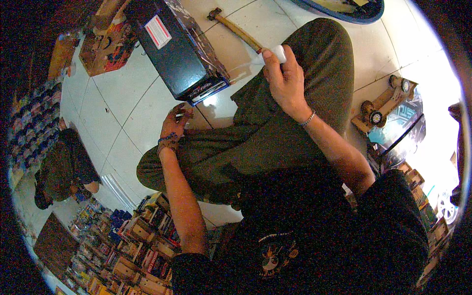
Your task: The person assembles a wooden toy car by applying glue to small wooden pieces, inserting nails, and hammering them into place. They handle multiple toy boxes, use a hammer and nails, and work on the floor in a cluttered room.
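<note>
My right hand is closed around a small white bottle, held above my right knee; a pale tip points left from it. My left hand is low beside the near corner of a large black box, its fingers curled. A short white piece shows between those fingers, too small to name. The box lies at a slant on the tiled floor, a red-and-white label on its side. Beyond my right hand a hammer with a wooden handle rests on the tiles.
To the right lies a wooden toy truck chassis with black wheels. A blue-rimmed round thing is at the top edge. Open wooden crates stand upper left. Another person sits at left, near many small boxes.
</note>
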`<action>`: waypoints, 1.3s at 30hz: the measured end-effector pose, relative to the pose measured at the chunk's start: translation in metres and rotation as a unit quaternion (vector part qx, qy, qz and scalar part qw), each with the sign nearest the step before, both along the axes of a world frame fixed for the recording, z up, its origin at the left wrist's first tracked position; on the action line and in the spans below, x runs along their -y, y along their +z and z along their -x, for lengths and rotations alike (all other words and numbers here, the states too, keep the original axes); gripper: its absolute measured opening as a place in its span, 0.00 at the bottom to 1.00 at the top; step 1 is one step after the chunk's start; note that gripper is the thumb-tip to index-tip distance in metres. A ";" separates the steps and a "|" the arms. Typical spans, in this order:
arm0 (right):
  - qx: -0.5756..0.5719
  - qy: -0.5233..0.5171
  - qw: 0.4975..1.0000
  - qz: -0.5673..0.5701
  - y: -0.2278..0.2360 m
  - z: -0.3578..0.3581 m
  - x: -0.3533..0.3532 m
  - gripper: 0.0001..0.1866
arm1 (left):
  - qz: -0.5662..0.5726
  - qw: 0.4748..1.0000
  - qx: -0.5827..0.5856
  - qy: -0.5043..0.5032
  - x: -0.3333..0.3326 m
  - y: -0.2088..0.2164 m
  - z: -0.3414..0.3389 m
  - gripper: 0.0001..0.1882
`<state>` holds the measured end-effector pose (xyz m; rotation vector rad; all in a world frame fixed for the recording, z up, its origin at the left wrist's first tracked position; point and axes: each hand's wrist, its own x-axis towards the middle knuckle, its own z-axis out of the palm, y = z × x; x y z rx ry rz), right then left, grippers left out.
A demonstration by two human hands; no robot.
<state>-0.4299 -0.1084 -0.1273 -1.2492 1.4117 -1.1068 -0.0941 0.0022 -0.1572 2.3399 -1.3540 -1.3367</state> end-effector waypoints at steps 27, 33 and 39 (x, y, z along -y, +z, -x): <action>-0.076 0.012 0.997 0.014 0.004 -0.002 0.000 0.16 | 0.003 1.000 0.001 -0.009 -0.004 -0.012 -0.009 0.23; -0.057 0.010 0.998 0.017 0.002 -0.003 0.002 0.16 | 0.006 1.000 -0.005 -0.017 -0.002 -0.014 -0.011 0.24; -0.062 0.009 0.998 0.011 0.002 -0.003 0.002 0.16 | 0.004 1.000 -0.013 -0.010 0.000 -0.004 -0.004 0.25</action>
